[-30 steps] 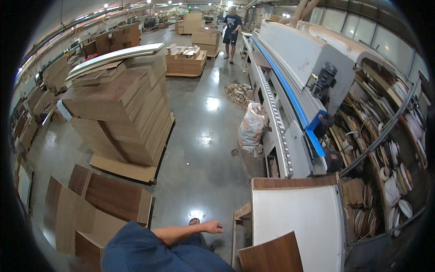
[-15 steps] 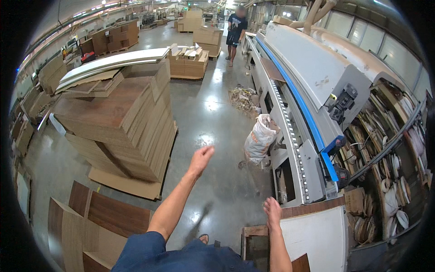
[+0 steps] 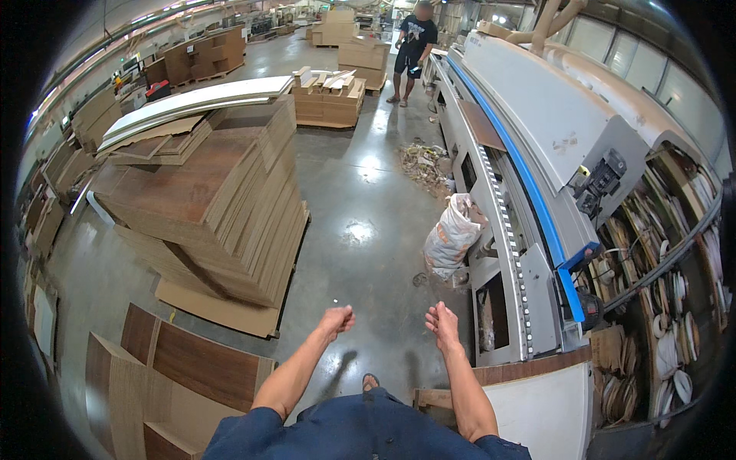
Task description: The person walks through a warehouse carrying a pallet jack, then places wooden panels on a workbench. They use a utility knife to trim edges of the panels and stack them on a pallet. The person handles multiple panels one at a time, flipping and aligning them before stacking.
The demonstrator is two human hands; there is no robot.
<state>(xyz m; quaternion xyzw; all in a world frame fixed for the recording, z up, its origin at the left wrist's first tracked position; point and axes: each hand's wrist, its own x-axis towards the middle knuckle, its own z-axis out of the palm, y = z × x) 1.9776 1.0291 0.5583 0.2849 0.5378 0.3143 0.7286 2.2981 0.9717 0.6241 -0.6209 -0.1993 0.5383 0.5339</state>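
Note:
Both my hands are held out over the grey floor (image 3: 368, 268), touching nothing. My left hand (image 3: 336, 322) is loosely closed, its fingers curled, and no object shows in it. To its left stands a tall stack of brown boards (image 3: 230, 207) on a pallet. My right hand (image 3: 442, 323) has its fingers bent inward, also with nothing visible in it. Nearest to that hand are a filled white sack (image 3: 452, 238) and the side of a long grey machine (image 3: 498, 261) with a blue rail (image 3: 529, 169). My sandalled foot (image 3: 370, 381) shows below, between my forearms.
Brown panels (image 3: 203, 356) stand at the lower left. A white-topped table (image 3: 537, 406) lies beside my right forearm. Debris (image 3: 427, 167) is heaped by the machine, and a person (image 3: 416, 54) stands farther up the aisle. Rolls of edging strip (image 3: 667, 360) fill a rack at right.
My left hand has come down and back toward me. My right hand has moved up and left, off the white-topped table's edge, its fingers more bent. The person ahead appears nearer.

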